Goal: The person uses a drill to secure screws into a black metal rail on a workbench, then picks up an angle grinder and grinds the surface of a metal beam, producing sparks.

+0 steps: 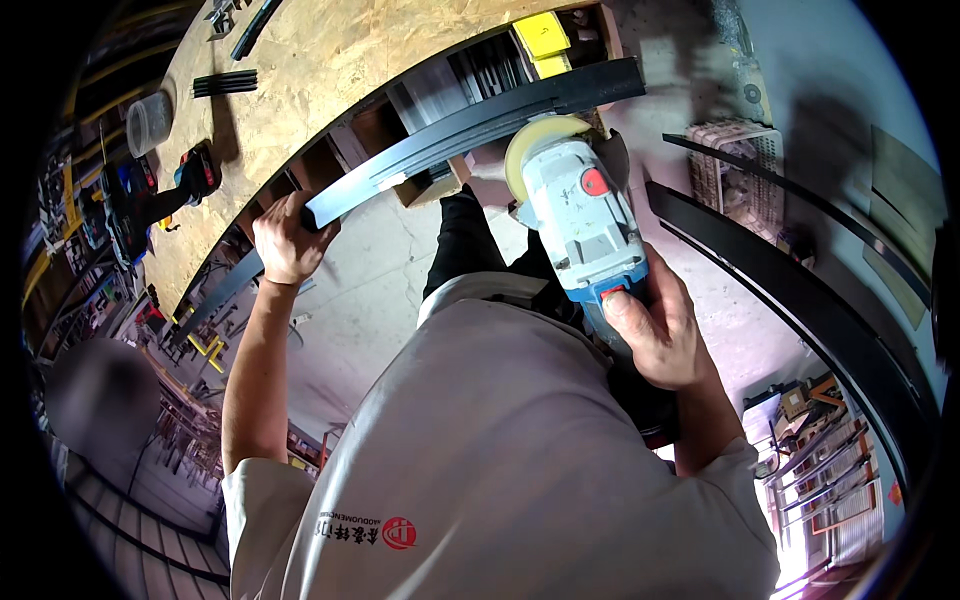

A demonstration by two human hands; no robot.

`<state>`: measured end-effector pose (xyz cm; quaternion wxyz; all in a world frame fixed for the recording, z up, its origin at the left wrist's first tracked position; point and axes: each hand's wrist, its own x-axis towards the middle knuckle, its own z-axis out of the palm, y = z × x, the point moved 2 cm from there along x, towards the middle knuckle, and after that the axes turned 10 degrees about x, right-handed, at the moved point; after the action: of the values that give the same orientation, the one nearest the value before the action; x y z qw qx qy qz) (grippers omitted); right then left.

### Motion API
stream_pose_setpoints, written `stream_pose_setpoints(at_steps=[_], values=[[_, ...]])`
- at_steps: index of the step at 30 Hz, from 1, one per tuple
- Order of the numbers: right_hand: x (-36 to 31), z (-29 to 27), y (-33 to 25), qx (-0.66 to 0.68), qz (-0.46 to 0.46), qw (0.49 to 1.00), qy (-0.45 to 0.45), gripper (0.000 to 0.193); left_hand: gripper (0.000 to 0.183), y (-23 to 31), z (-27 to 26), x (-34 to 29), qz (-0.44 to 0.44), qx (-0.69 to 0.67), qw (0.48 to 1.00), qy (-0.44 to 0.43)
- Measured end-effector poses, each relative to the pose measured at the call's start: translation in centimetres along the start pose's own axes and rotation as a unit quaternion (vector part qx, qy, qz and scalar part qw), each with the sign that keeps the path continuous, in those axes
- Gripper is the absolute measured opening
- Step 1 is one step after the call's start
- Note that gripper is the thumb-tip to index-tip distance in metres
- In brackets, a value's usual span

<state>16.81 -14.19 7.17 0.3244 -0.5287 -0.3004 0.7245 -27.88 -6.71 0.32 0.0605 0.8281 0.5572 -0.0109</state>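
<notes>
A long dark metal profile lies along the near edge of the workbench, its left part shining in the light. My left hand is closed round its left end, fingers curled over the far side. In my right hand is an angle grinder with a grey head and blue body, my thumb by its red switch. The grinder's pale yellowish disc is beside the right part of the profile; whether they touch I cannot tell. A dark guard shows at the disc's right.
Short black strips and a cordless drill lie on the wooden workbench. Under its edge are open compartments and a yellow box. Long black profiles stretch along my right, near a white plastic crate.
</notes>
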Motion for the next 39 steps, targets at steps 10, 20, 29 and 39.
stream_pose_setpoints(at_steps=[10, 20, 29, 39], values=[[0.5, 0.2, 0.4, -0.024, -0.043, 0.999, -0.012, 0.047, 0.041, 0.0, -0.1, 0.0, 0.003, -0.002, 1.000, 0.004], [-0.1, -0.4, 1.0, -0.051, -0.069, 0.996, -0.009, 0.048, 0.046, 0.0, 0.3, -0.1, 0.003, 0.008, 1.000, -0.012], [-3.4, 1.6, -0.1, -0.061, 0.053, 0.997, -0.022, 0.040, 0.049, -1.1, -0.5, -2.8, -0.063, 0.009, 0.998, 0.028], [-6.3, 11.1, 3.5, 0.009, -0.075, 0.993, -0.088, 0.044, 0.054, -3.9, -0.3, -4.8, -0.059, -0.229, 0.962, 0.138]])
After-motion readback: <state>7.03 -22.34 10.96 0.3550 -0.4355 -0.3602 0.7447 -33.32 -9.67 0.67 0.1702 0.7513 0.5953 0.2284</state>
